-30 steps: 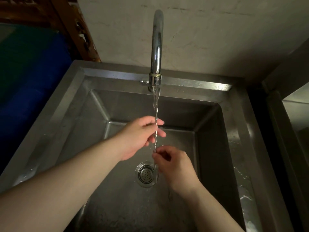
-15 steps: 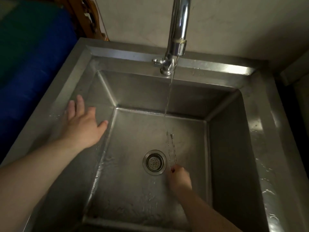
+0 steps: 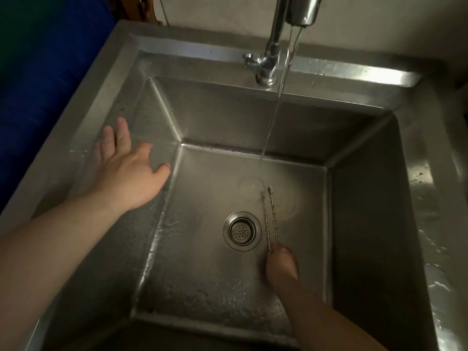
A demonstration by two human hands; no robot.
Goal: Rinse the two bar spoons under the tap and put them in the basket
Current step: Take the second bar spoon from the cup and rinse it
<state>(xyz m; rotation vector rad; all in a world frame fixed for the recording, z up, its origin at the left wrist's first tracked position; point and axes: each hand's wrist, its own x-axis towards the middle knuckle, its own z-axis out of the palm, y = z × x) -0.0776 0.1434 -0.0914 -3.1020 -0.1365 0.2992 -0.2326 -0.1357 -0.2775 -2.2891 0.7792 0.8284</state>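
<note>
Silver twisted-stem bar spoons (image 3: 269,219), grey sink (image 3: 228,117)

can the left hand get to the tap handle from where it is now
Probably yes. The left hand rests open and empty on the sink edge, and nothing stands between it and the tap handle.

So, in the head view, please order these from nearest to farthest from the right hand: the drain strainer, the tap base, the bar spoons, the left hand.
1. bar spoons: held in the right hand, pointing away from the person.
2. drain strainer: just left of that hand, on the sink floor.
3. left hand: open, across the basin on the left wall.
4. tap base: on the back rim.
</note>
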